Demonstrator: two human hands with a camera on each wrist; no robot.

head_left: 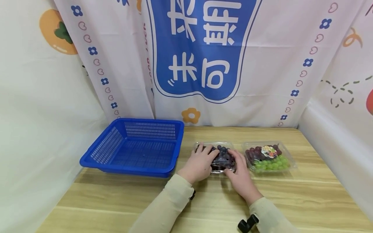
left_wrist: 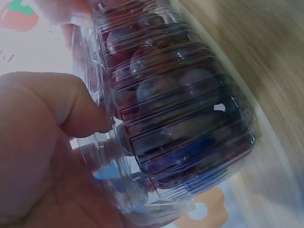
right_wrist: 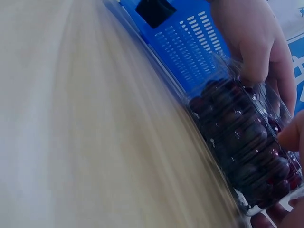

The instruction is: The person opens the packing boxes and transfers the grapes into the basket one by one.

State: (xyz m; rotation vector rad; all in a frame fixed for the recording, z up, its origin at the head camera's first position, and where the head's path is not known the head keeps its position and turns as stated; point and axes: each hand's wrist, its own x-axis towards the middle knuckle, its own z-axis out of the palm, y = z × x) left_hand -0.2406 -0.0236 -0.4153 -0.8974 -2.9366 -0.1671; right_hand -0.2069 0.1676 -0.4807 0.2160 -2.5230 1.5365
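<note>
A clear plastic clamshell box of dark grapes (head_left: 223, 156) lies on the table in front of me, between my two hands. My left hand (head_left: 201, 163) grips its left side, fingers over the lid and thumb at the near rim. The left wrist view shows that thumb (left_wrist: 71, 102) bent against the rim of the ribbed grape box (left_wrist: 175, 109). At the right end, my right hand (head_left: 241, 176) holds the box, fingers on top and thumb at the near edge. In the right wrist view the right thumb (right_wrist: 292, 135) touches the box's edge, and dark grapes fill the box (right_wrist: 242, 137).
Left of the hands stands a blue plastic basket (head_left: 145, 155) with nothing in it. A second clear box (head_left: 269, 157), holding red and green grapes under a round sticker, lies to the right. Behind the wooden table (head_left: 122, 200) hangs a printed white cloth (head_left: 262, 110).
</note>
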